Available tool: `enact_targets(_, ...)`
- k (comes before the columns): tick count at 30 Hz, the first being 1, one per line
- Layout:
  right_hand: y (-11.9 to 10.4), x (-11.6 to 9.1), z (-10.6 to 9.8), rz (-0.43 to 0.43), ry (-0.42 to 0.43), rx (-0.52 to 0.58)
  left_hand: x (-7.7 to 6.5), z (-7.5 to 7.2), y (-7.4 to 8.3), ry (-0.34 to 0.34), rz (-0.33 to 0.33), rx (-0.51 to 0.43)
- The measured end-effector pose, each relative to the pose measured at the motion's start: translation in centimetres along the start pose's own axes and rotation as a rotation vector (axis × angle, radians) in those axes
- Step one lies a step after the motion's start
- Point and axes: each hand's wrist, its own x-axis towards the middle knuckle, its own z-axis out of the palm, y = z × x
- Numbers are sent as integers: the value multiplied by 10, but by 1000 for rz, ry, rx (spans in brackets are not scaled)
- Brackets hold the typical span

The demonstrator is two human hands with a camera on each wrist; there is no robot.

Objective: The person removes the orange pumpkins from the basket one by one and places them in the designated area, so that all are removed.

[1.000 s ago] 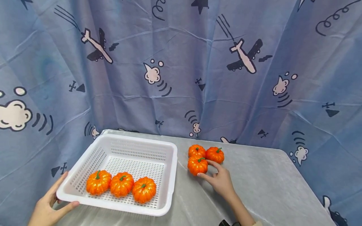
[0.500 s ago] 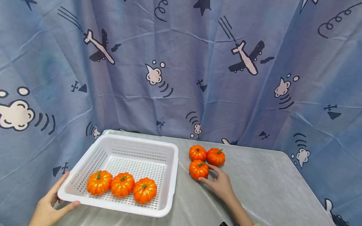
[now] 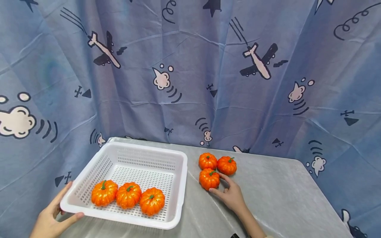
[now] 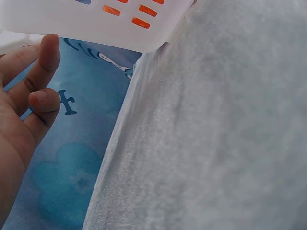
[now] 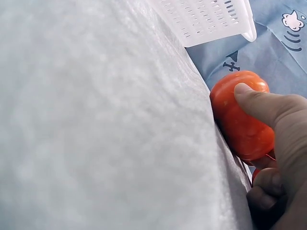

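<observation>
White perforated basket (image 3: 119, 218) gripped, orange mini pumpkin (image 3: 208, 180) pinched
Nearest, the left hand (image 3: 47, 218) clasps the basket's near-left corner, three pumpkins (image 3: 128, 195) inside; the right hand (image 3: 233, 196) pinches its pumpkin on the grey table (image 3: 274, 191), two others (image 3: 207, 161) just behind, blue airplane-print curtain (image 3: 190, 72) beyond.

Bright orange and white against soft grey and cartoon-printed blue.

Glossy orange on the three pumpkins (image 3: 128, 195) inside the white basket (image 3: 119, 217), with paler highlights along the ribs; deeper red-orange on the other pumpkins (image 3: 206, 181). Green on the stems (image 3: 103, 185). Patterned with rows of small slots across the basket's walls and floor. Pale grey, faintly mottled, over the counter (image 3: 276, 188). Dusty blue across the curtain (image 3: 184, 120), printed with cream, black-winged aeroplanes (image 3: 258, 62), black-outlined puffs (image 3: 161, 80) and dark stars (image 3: 212, 6).
</observation>
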Motion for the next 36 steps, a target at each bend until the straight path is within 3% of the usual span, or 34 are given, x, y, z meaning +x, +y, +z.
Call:
enact_targets(8,1,0,-2,10,-8,-1,0,1,0,6,17,0)
enact_targets(16,-4,-1,-3,6,0,2,-3,-1,0,-35,-76,55)
enact_targets(22,-3,-2,-1,-10,37,42,0,-2,0,-21,-7,12)
enact_targets(27,-3,-5,-1,-18,71,41,1,-3,2,-37,13,4)
enact_targets(36,-10,1,-10,-69,92,12,-2,1,5,26,98,-38)
